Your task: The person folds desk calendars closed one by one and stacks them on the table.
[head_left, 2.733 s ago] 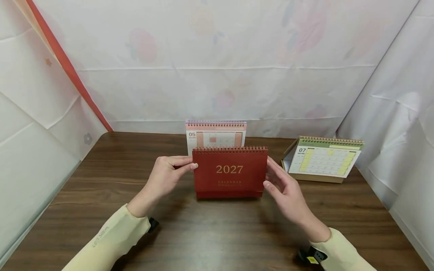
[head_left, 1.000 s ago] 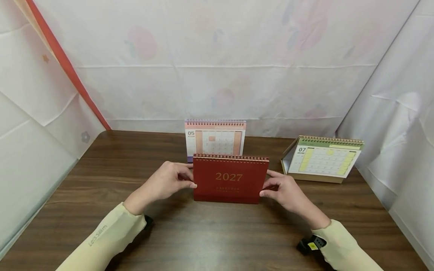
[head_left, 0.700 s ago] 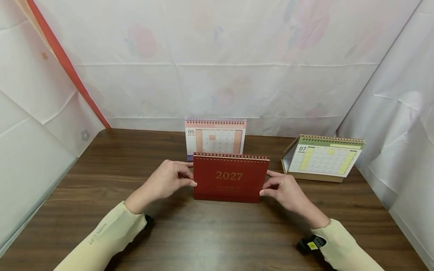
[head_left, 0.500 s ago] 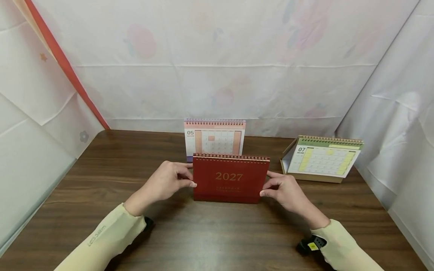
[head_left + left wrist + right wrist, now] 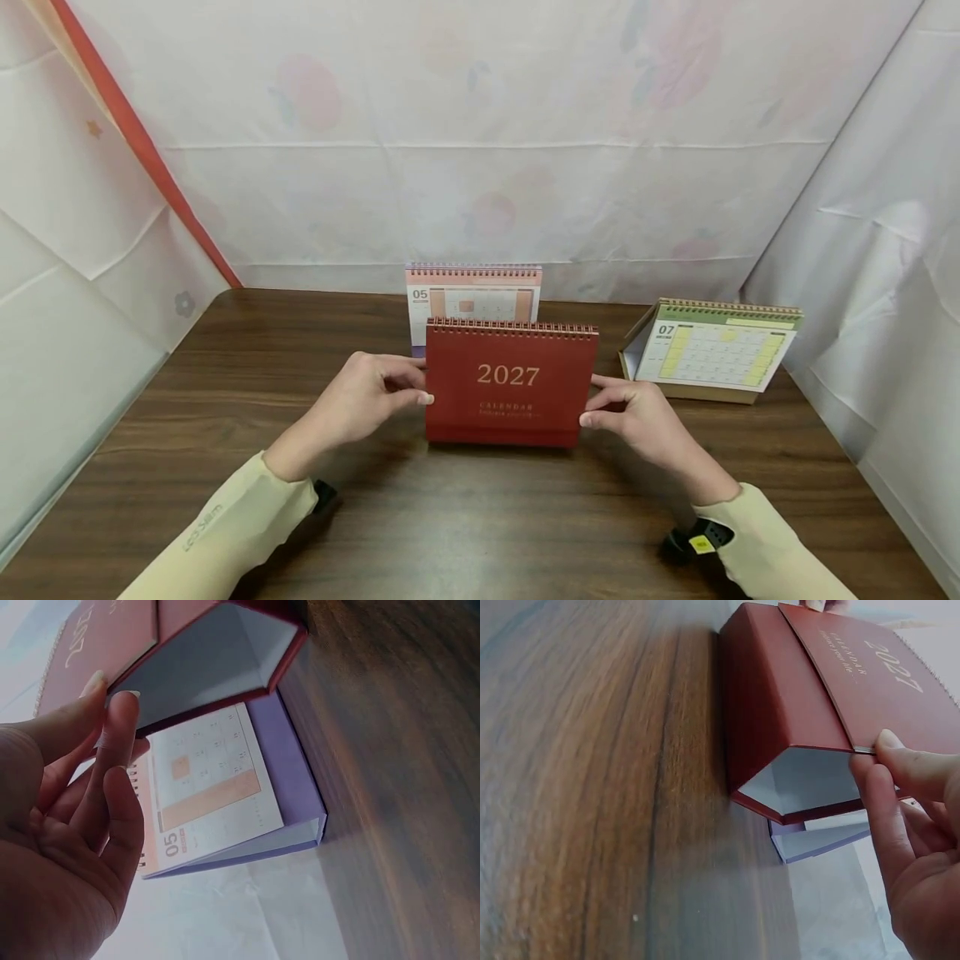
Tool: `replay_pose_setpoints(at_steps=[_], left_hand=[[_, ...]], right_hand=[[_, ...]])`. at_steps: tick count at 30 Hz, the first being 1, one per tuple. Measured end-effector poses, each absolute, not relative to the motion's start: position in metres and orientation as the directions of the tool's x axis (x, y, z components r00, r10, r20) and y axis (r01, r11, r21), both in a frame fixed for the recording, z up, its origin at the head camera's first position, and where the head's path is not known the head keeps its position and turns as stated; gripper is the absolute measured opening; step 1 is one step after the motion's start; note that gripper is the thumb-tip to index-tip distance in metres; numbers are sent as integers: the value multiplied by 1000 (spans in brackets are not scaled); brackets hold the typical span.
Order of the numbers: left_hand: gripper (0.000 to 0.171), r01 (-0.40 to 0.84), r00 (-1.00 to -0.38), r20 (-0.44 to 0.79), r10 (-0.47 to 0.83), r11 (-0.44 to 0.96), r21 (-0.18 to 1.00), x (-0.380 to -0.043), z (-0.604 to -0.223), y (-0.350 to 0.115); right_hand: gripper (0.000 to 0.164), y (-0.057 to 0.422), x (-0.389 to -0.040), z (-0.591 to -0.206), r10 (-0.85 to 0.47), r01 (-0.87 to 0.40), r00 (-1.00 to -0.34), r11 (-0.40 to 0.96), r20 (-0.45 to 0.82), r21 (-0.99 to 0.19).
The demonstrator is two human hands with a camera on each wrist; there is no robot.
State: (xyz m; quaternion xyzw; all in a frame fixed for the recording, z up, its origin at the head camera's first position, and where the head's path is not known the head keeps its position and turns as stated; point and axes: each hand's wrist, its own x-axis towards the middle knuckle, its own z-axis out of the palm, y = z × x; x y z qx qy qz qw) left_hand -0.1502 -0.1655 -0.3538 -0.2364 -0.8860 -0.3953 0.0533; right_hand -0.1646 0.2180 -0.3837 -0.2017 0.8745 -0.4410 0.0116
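Note:
A red desk calendar (image 5: 512, 392) with gold 2027 lettering and a spiral top stands mid-table, facing me. My left hand (image 5: 367, 400) pinches its left side edge, thumb on the front and fingers behind. On the opposite edge my right hand (image 5: 637, 417) holds it the same way. Its hollow, white-lined inside shows in both wrist views. Whether its base touches the table, I cannot tell. Directly behind is a pink calendar (image 5: 472, 306) marked 05, with a purple base (image 5: 289, 750); the red one hides its lower part in the head view.
To the right, a green-topped calendar (image 5: 716, 354) marked 07 stands at an angle on a tan base, near the right hand. The dark wooden table (image 5: 465, 533) meets white printed cloth (image 5: 480, 167) at the back and on both sides.
Since 2.7 s ago the red calendar dropped lower in the head view, stayed there, and its top edge has now risen again. Both hands keep its sides; the other calendars stay put.

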Motion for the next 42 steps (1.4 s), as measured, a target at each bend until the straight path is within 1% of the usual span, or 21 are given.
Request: replay_pose_setpoints(at_steps=[3, 4, 7, 10, 13, 16, 18, 21, 23, 29, 32, 37, 39, 42], left_hand=[[8, 449, -888, 278, 365, 565, 692, -151, -355, -166], [9, 441, -892, 275, 358, 563, 699, -151, -355, -166], [25, 406, -909, 259, 326, 562, 720, -151, -358, -166], [45, 377, -922, 252, 294, 536, 755, -152, -362, -165], [61, 353, -930, 240, 278, 496, 793, -152, -366, -164], [68, 321, -937, 209, 280, 454, 831, -153, -370, -163], [69, 295, -942, 179, 284, 447, 845, -154, -371, -163], [68, 247, -949, 125, 288, 440, 863, -155, -372, -164], [67, 213, -953, 86, 290, 443, 871, -157, -374, -164], [65, 123, -953, -17, 304, 437, 891, -160, -380, -165], [65, 69, -947, -70, 313, 412, 909, -161, -384, -166], [71, -55, -902, -210, 378, 380, 923, -164, -392, -167], [72, -100, -879, -262, 398, 385, 918, -164, -395, -168], [72, -135, -855, -307, 418, 393, 910, -164, -397, -168]], right_hand=[[5, 218, -164, -384, -336, -273, -934, 467, 117, -841], [6, 217, -164, -384, -330, -259, -937, 447, 111, -856], [11, 216, -164, -386, -323, -246, -939, 400, 116, -883], [24, 214, -164, -389, -321, -225, -940, 336, 113, -915], [44, 213, -165, -391, -324, -191, -940, 246, 105, -950], [59, 213, -166, -392, -337, -185, -935, 209, 107, -960], [64, 212, -167, -393, -356, -199, -928, 221, 111, -955], [63, 212, -167, -396, -375, -208, -922, 260, 101, -943], [63, 212, -168, -398, -384, -191, -920, 272, 76, -943], [62, 211, -168, -400, -398, -95, -916, 319, -42, -943], [62, 211, -168, -401, -386, -42, -916, 355, -105, -934], [61, 212, -169, -405, -376, -3, -913, 395, -158, -919], [59, 212, -169, -407, -391, -17, -907, 402, -155, -916], [58, 211, -169, -409, -420, -51, -896, 421, -145, -905]])
